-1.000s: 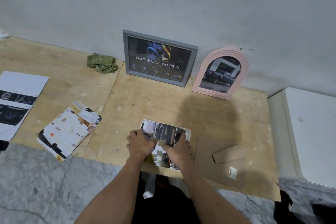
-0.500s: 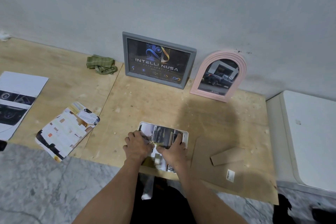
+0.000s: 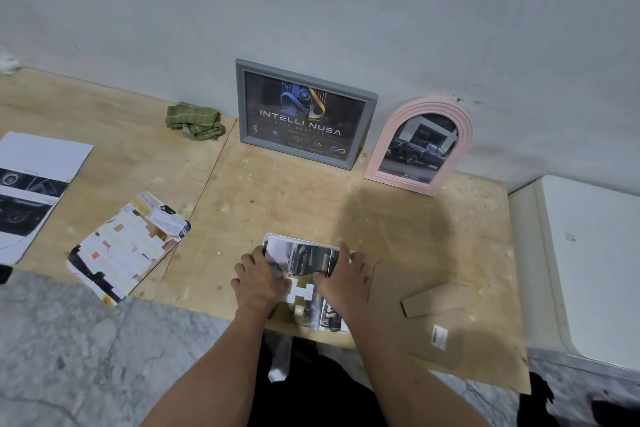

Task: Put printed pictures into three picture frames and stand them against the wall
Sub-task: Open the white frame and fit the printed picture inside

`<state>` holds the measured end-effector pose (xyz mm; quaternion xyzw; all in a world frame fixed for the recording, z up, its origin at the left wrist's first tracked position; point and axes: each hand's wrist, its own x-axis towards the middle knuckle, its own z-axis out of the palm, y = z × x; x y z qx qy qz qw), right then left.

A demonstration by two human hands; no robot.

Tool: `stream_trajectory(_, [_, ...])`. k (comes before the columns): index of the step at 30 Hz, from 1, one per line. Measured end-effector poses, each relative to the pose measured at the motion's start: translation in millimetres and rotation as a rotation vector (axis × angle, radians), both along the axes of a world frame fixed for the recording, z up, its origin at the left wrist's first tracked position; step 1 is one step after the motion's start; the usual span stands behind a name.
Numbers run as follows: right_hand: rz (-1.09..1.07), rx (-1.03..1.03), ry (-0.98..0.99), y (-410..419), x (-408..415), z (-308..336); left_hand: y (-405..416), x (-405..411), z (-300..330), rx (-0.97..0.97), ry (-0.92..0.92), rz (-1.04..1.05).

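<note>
Left hand (image 3: 260, 282) palm-down, fingers curled loosely over the left side of a printed car picture (image 3: 304, 262), pressing it flat rather than clasping it. Right hand (image 3: 343, 279) likewise palm-down on the picture's right side, fingers spread and bent, thumb toward the middle. Between the two hands, a white cut-out patch showing in the sheet. Beneath the picture, a white rounded-corner picture frame (image 3: 273, 237) lying flat near the front edge of the bare plywood board (image 3: 294, 204), only its far rim visible. Just right of the hands, a brown hardboard frame backing (image 3: 450, 333) with a folded stand flap and a small white sticker, resting at the board's front right corner. At the back edge, leaning on the pale wall (image 3: 311, 3), a grey rectangular frame (image 3: 301, 114) holding a dark "INTELLI NUSA" print; just beside it on the right, a pink arched frame (image 3: 420, 146) with a dark pickup-truck photo, also leaning. Left of the grey frame, near the back edge, a crumpled green striped cloth (image 3: 194, 121). Toward the front left, a cut-up printed sheet (image 3: 128, 246) hanging over the board's front edge. At the far left edge, a white sheet with dark car-interior photos (image 3: 31, 191). Off the right edge, a white plastic panel (image 3: 588, 260).
</note>
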<state>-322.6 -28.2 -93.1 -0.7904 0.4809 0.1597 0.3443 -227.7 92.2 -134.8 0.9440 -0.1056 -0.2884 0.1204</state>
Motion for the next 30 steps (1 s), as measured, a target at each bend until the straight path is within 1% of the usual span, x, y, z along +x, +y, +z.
stream_trajectory(4, [0.272,-0.115,0.127,-18,11,-6,6,0,-1,0.01,-0.008,-0.009])
stream_trajectory(6, [0.357,-0.161,0.169,-21,14,-7,7,-1,-1,0.016,-0.008,-0.004])
stream_trajectory(10, [0.421,-0.261,0.08,-23,20,-7,8,-2,-4,0.043,-0.02,0.0])
stream_trajectory(12, [0.482,-0.259,0.073,-23,22,-10,9,-3,-6,0.058,-0.022,0.01])
stream_trajectory(16, [0.47,-0.246,0.043,-24,18,-18,6,-5,-7,0.066,-0.007,0.046])
stream_trajectory(21, [0.366,-0.144,-0.052,-30,21,-16,3,-4,-2,0.013,0.033,0.118])
stream_trajectory(25, [0.247,0.022,-0.159,-43,25,-11,6,2,4,-0.095,0.048,0.227])
stream_trajectory(28, [0.229,0.149,-0.226,-60,34,5,13,14,2,-0.222,0.084,0.246])
stream_trajectory(30, [0.2,0.266,-0.267,-71,40,22,20,21,4,-0.383,0.161,0.337])
